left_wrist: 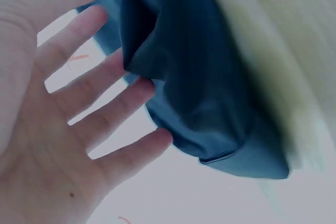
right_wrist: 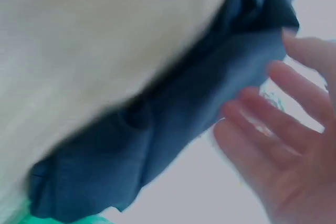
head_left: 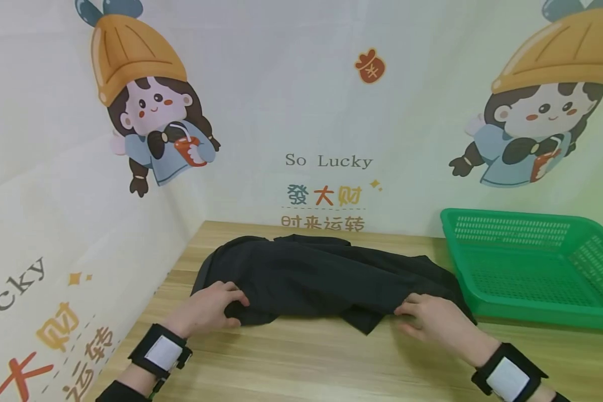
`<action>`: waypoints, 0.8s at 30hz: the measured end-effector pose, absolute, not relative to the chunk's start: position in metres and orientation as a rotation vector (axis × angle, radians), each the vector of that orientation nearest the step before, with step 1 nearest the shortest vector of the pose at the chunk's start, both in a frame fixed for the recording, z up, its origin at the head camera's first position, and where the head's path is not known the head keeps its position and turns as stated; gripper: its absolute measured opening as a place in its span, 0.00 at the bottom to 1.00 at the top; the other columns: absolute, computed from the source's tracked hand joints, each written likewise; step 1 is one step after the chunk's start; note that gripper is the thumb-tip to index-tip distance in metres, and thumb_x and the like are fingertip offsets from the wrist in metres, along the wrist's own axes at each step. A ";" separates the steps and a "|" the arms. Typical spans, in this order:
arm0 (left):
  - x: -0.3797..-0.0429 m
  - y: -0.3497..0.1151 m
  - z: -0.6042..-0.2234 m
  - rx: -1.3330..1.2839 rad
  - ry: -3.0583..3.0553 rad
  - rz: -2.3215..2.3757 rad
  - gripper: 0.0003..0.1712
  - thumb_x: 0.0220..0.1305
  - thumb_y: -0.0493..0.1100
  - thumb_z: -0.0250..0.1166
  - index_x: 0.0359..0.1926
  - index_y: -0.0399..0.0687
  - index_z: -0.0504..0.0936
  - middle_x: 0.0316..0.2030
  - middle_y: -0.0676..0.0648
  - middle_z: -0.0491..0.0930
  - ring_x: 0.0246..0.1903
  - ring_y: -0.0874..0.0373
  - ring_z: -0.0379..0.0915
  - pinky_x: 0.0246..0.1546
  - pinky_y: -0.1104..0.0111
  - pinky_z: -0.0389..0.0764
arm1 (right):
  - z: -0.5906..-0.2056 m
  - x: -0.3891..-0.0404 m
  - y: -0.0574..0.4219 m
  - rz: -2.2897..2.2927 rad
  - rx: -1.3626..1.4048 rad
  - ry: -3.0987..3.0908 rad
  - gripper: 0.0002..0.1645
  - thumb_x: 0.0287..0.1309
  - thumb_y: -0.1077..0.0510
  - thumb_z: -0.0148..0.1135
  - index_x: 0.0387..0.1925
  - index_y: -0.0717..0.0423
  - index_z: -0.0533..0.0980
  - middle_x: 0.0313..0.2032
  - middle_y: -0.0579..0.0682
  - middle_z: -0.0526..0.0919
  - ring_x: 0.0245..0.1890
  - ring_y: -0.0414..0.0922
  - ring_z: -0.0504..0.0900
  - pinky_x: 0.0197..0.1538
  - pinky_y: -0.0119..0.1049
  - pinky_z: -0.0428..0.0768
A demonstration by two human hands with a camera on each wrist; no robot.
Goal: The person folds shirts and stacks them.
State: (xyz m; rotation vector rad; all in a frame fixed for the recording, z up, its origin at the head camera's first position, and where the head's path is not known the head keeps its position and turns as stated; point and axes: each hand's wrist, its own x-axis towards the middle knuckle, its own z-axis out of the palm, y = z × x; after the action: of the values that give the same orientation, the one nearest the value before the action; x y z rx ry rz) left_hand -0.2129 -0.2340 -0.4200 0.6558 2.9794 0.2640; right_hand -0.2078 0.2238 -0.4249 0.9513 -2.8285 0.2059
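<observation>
A black piece of fabric [head_left: 311,279], perhaps a garment, lies bunched in a wide, rumpled strip across the wooden table. Its folds hide what kind of cloth it is. At its left end my left hand [head_left: 213,307] rests against the near edge. In the left wrist view that hand's fingers [left_wrist: 113,121] are spread and nearly straight, the tips meeting the cloth [left_wrist: 194,77]. My right hand [head_left: 434,321] is at the near edge toward the right end. The right wrist view, blurred, has its fingers [right_wrist: 278,124] extended beside the cloth [right_wrist: 184,98], thumb apart.
A green plastic basket [head_left: 548,316] with perforated walls stands right of the cloth, close against its right end. Behind the table [head_left: 291,363] hangs a pale printed backdrop [head_left: 261,100], which also covers the left side. Each wrist wears a black strap.
</observation>
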 end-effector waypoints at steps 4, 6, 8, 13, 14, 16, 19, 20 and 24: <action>-0.221 -0.233 -0.435 0.623 2.915 0.256 0.27 0.51 0.44 0.75 0.54 0.51 0.82 0.59 0.41 0.76 0.58 0.42 0.73 0.56 0.47 0.78 | -0.435 -0.218 0.228 0.244 0.890 -3.106 0.43 0.55 0.35 0.67 0.67 0.52 0.72 0.66 0.68 0.71 0.62 0.71 0.73 0.53 0.61 0.80; -0.227 -0.231 -0.441 0.605 2.908 0.259 0.28 0.51 0.43 0.74 0.56 0.50 0.80 0.62 0.40 0.75 0.60 0.40 0.72 0.58 0.47 0.77 | -0.439 -0.229 0.227 0.296 0.818 -3.207 0.53 0.54 0.30 0.65 0.73 0.52 0.63 0.70 0.73 0.62 0.65 0.79 0.63 0.56 0.69 0.74; -0.234 -0.228 -0.446 0.600 2.921 0.268 0.28 0.52 0.41 0.72 0.57 0.51 0.80 0.62 0.40 0.75 0.60 0.40 0.73 0.58 0.47 0.77 | -0.443 -0.241 0.224 0.316 0.749 -3.274 0.57 0.53 0.26 0.63 0.75 0.52 0.59 0.72 0.74 0.58 0.67 0.82 0.58 0.57 0.75 0.69; -0.247 -0.225 -0.458 0.647 3.035 0.257 0.18 0.57 0.38 0.68 0.51 0.52 0.85 0.54 0.43 0.81 0.54 0.43 0.78 0.55 0.50 0.79 | -0.456 -0.261 0.214 0.251 0.671 -3.152 0.41 0.60 0.37 0.64 0.68 0.55 0.70 0.65 0.70 0.70 0.63 0.75 0.69 0.54 0.75 0.72; -0.248 -0.226 -0.460 0.658 3.065 0.251 0.16 0.59 0.38 0.67 0.49 0.52 0.86 0.52 0.45 0.83 0.52 0.44 0.79 0.54 0.51 0.80 | -0.458 -0.263 0.213 0.251 0.671 -3.085 0.34 0.61 0.42 0.64 0.63 0.57 0.74 0.62 0.68 0.75 0.60 0.71 0.75 0.53 0.70 0.75; -0.250 -0.230 -0.462 0.679 3.111 0.266 0.11 0.62 0.39 0.66 0.45 0.54 0.87 0.48 0.48 0.85 0.50 0.48 0.82 0.52 0.54 0.81 | -0.461 -0.265 0.211 0.274 0.683 -2.963 0.20 0.61 0.53 0.64 0.51 0.60 0.81 0.50 0.62 0.84 0.49 0.61 0.84 0.48 0.59 0.82; -0.251 -0.240 -0.458 0.727 3.154 0.357 0.08 0.65 0.40 0.65 0.43 0.54 0.87 0.43 0.52 0.87 0.46 0.53 0.83 0.49 0.57 0.82 | -0.455 -0.267 0.212 0.343 0.728 -2.886 0.05 0.60 0.60 0.63 0.36 0.57 0.82 0.33 0.52 0.85 0.31 0.47 0.83 0.35 0.43 0.82; -0.250 -0.243 -0.453 0.751 3.160 0.406 0.08 0.66 0.40 0.64 0.43 0.54 0.87 0.43 0.52 0.87 0.45 0.53 0.84 0.48 0.57 0.83 | -0.449 -0.267 0.213 0.370 0.739 -2.899 0.02 0.60 0.61 0.63 0.34 0.55 0.81 0.30 0.49 0.83 0.27 0.44 0.80 0.32 0.40 0.79; -0.250 -0.254 -0.421 0.795 3.177 0.620 0.10 0.68 0.37 0.62 0.47 0.49 0.86 0.44 0.48 0.88 0.47 0.50 0.84 0.49 0.54 0.82 | -0.411 -0.268 0.218 0.421 0.797 -2.974 0.04 0.64 0.61 0.59 0.34 0.52 0.79 0.27 0.47 0.82 0.27 0.40 0.76 0.31 0.37 0.74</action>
State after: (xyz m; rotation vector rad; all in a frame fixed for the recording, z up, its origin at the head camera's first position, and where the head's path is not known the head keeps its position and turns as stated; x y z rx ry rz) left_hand -0.2497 -0.2542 -0.4213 0.7955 3.1768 0.6197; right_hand -0.2680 0.2180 -0.4112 0.7967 -2.9737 0.4208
